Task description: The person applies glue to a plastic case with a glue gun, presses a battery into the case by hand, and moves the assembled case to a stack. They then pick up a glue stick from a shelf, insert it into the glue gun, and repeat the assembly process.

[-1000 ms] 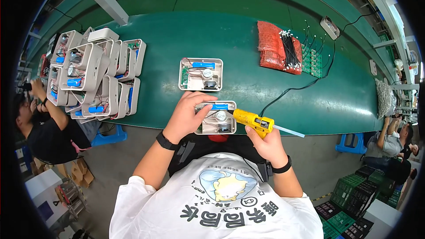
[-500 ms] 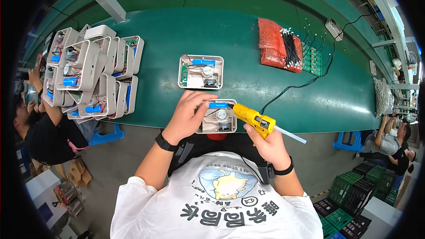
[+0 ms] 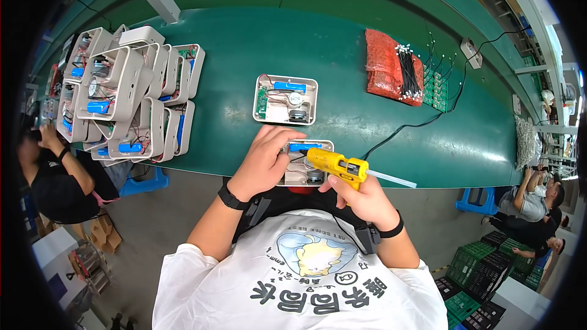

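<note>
My right hand [image 3: 365, 200] grips a yellow hot glue gun [image 3: 333, 164] with a translucent glue stick [image 3: 391, 178] poking out of its back. Its nozzle points left over a white plastic casing [image 3: 296, 179] at the table's near edge. Inside that casing a blue battery [image 3: 304, 146] lies along the far side, and the gun covers part of the round parts below it. My left hand [image 3: 263, 162] holds the casing's left side, fingers over the far left corner and thumb by the battery's left end. Just beyond stands another open casing [image 3: 278, 112] with similar contents.
Many similar casings [image 3: 125, 88] are piled at the left. Toward the right lie a red bubble-wrap packet [image 3: 385, 67], black wires [image 3: 408, 73] and green circuit boards [image 3: 435, 90]. A black cord [image 3: 400, 127] crosses the green table [image 3: 226, 85]. People sit at both sides.
The glue gun has moved left along the battery, from its right end toward its left end. My left hand stays on the casing. The view has shifted slightly.
</note>
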{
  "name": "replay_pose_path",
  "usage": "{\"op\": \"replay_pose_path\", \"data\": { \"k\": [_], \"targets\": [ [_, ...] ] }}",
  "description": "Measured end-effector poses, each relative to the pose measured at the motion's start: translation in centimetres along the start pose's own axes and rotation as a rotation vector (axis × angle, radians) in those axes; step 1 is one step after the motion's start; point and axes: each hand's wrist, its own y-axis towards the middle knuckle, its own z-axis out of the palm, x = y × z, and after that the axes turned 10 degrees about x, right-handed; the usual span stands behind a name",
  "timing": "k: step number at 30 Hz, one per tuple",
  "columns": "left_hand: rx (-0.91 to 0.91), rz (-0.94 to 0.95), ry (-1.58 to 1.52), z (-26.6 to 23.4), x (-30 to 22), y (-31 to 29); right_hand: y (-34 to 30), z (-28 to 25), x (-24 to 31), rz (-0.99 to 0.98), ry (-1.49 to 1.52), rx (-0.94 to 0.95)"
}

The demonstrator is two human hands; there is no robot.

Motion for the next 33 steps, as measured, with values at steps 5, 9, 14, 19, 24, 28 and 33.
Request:
{"op": "replay_pose_path", "data": {
  "k": [5, 9, 14, 19, 24, 28, 33],
  "targets": [
    [0.005, 0.004, -0.032, -0.1, 0.0, 0.0, 1.0, 0.4, 0.2, 0.082, -0.124, 0.017],
    [-0.02, 0.017, -0.006, 0.0, -0.1, -0.1, 0.9, 0.4, -0.2, 0.094, -0.193, -0.01],
    [-0.132, 0.041, 0.067, 1.0, 0.5, -0.6, 0.5, 0.5, -0.2, -0.06, -0.242, -0.08],
    [-0.188, 0.096, 0.058, 1.1, 0.5, -0.9, 1.2, 1.2, -0.5, -0.111, -0.173, -0.078],
    [-0.114, 0.043, 0.217, 0.1, -2.6, -2.5, 0.0, -0.2, -0.6, -0.13, -0.038, -0.01],
    [0.029, 0.038, 0.343, -1.2, -2.5, -2.9, -1.5, -4.9, -3.8, -0.327, 0.329, 0.021],
    [-0.086, 0.106, 0.35, -5.6, -5.5, 1.7, -2.6, -7.6, -7.8, -0.679, 0.653, -0.166]
  ]
}}
